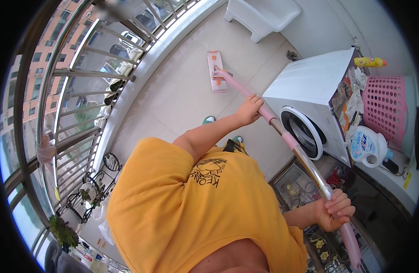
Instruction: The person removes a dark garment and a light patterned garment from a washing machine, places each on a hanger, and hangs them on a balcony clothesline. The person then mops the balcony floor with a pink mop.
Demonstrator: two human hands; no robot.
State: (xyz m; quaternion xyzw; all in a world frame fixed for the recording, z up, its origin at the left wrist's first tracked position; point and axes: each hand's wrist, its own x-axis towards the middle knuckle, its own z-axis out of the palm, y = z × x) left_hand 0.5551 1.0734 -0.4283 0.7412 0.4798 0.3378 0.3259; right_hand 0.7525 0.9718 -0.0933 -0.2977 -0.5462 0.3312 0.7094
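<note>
A flat mop with a pink and metal pole (306,163) slants across the view from lower right to upper middle. My left hand (250,110) is closed around the pink lower part of the pole. Farther up, near the pink end grip, my right hand (335,211) wraps the pole. The rectangular mop head (216,72), pink with orange clips, lies flat on the beige tiled floor (172,88). What its underside looks like is hidden. My feet in green slippers (209,119) stand on the tiles below the pole.
To the right, a white front-loading washing machine (305,76) carries crumpled cloths (354,99). Beside it are a pink perforated basket (383,105), a detergent bottle (368,146) and a yellow bottle (369,62). A white basin (264,17) stands ahead. Metal railings (93,71) and a plant stand (90,191) line the left.
</note>
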